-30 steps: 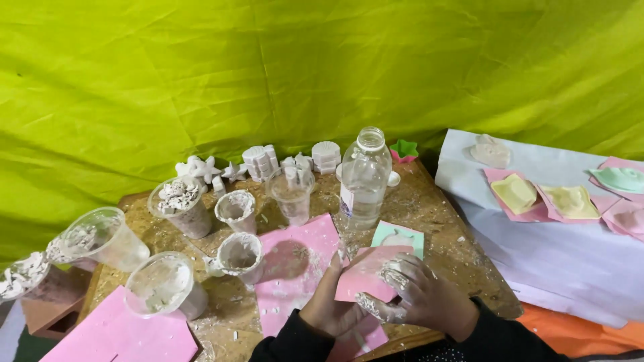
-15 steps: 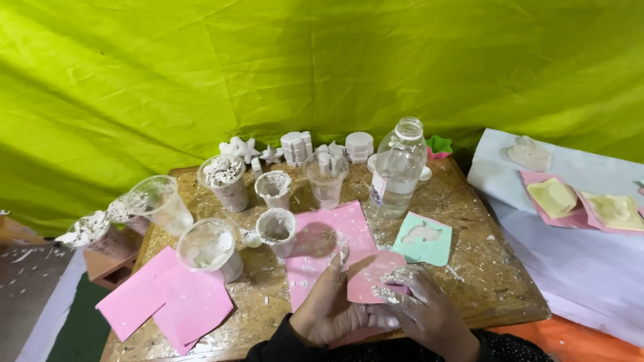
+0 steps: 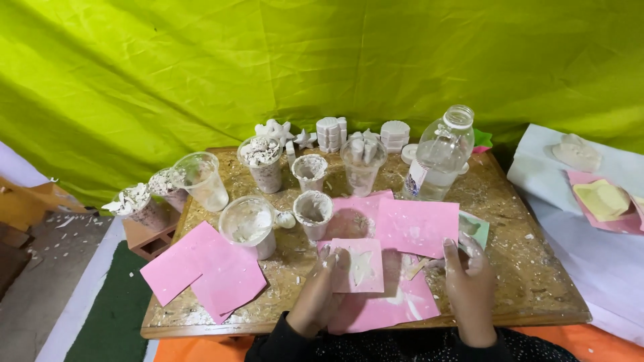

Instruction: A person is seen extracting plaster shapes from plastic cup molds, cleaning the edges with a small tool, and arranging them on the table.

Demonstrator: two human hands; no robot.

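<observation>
The right hand (image 3: 469, 281) has let go of the pink mould (image 3: 359, 266).

Lime-green tarp (image 3: 322, 60) backdrop; chipboard table (image 3: 537, 268); green floor mat (image 3: 107, 315).

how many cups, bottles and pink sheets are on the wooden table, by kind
Clear plastic cups, plaster-smeared: 6
Clear plastic water bottle: 1
Pink paper sheets: about 5, overlapping; one lies under the left hand
Total: about 12
</observation>
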